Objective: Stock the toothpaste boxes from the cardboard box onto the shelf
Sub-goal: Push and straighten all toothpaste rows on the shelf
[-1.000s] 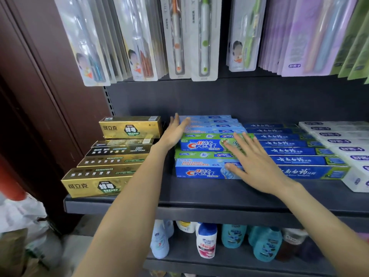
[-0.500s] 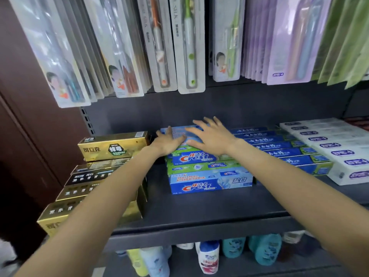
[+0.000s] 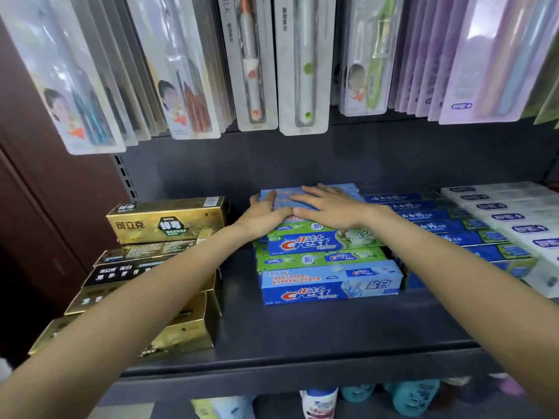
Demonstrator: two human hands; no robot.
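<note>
Our left hand (image 3: 266, 214) and right hand (image 3: 329, 207) press flat-fingered on the top toothpaste box (image 3: 305, 195), mid-frame; its long axis runs left-right.

On the shelf (image 3: 317, 337) the Crest boxes (image 3: 329, 279) lie stacked in the middle; the gold boxes (image 3: 169, 225) are stacked to their left, apart from them; the dark boxes (image 3: 447, 225) lie just to their right, and the pale boxes (image 3: 514, 213) farther right; toothbrush packs (image 3: 302, 65) hang above; bottles (image 3: 417, 394) stand on the level below; the left hand (image 3: 266, 213) and right hand (image 3: 329, 207) lie flat on the topmost Crest box at the back, side by side.
</note>
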